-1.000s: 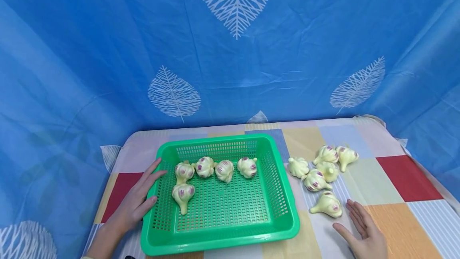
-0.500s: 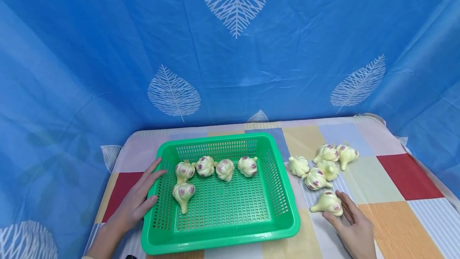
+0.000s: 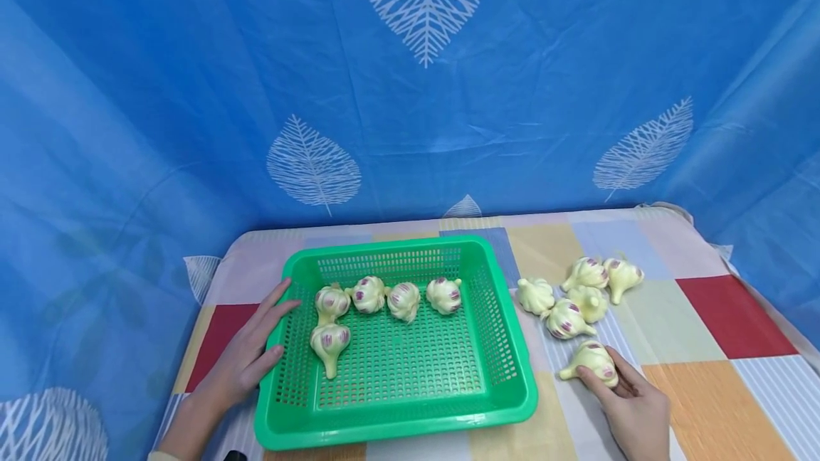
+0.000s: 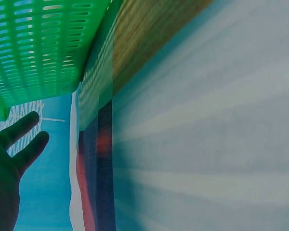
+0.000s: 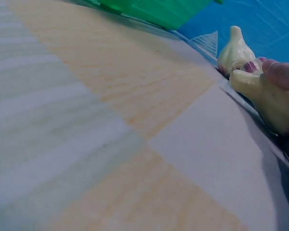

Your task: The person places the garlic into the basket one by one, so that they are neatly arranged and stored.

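Observation:
My right hand (image 3: 634, 404) grips a garlic bulb (image 3: 592, 363) between thumb and fingers, at the front of the loose bulbs. In the right wrist view the thumb lies over this pale bulb (image 5: 267, 98), whose stem points away from the hand. My left hand (image 3: 246, 358) rests at the left rim of a green plastic basket (image 3: 397, 432), its fingers spread and fairly straight. Two of its fingers show as a dark shape beside the basket wall (image 4: 43, 53) in the left wrist view. Several garlic bulbs (image 3: 403, 301) lie inside the basket along its back and left.
Right of the basket, several more garlic bulbs (image 3: 567, 319) sit in a loose cluster. A checked tablecloth (image 3: 695, 393) covers the table. Blue curtains (image 3: 500, 134) with white leaf prints hang behind and at both sides. A small black object (image 3: 235, 455) shows at the front edge.
My right hand has moved left and forward to the nearest garlic bulb and closed its thumb and fingers on it. My left hand has stayed at the basket's rim.

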### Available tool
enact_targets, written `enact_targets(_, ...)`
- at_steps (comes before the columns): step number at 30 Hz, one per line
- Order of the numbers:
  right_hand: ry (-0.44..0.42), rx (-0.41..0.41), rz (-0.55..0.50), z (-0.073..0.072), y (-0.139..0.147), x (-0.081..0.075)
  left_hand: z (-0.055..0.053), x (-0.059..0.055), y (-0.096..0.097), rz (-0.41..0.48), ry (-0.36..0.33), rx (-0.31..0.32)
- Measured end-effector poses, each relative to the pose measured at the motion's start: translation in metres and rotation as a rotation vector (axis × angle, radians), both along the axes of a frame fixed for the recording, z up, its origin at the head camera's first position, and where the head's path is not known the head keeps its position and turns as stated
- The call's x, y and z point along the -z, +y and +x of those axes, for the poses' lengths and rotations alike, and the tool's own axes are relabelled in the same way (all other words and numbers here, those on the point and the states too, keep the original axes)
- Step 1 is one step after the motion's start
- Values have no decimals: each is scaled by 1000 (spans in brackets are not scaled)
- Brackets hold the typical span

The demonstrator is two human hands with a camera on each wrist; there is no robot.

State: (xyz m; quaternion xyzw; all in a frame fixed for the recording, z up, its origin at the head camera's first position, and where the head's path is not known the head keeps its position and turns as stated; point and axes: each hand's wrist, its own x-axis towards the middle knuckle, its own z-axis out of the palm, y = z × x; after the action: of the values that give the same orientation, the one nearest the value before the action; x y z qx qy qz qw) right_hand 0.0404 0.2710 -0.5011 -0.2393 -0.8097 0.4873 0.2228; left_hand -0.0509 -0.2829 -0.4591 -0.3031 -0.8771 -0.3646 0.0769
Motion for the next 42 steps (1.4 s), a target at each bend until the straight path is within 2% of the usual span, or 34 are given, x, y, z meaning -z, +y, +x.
enact_targets(4,-42,13,-71,2,1,-10,0,0,0,-11,7,-5)
enact_targets(9,-29,3,-126,3,1,-24,0,0,0,-18,6,-10)
enact_targets(15,-20,-65,-34,3,3,-45,0,1,-1,-29,10,-14)
enact_targets(20,-57,-109,8,-1,1,-65,-1,1,-1,-25,8,-11)
enact_targets(32,-91,-225,140,-9,-16,-114,-1,2,0,-23,28,-15)
enact_targets(35,-48,-288,177,-14,-22,-121,-1,2,0,-22,33,-15)
enact_targets(42,165,-499,184,-40,-38,-128,-1,1,0,-24,8,-17)
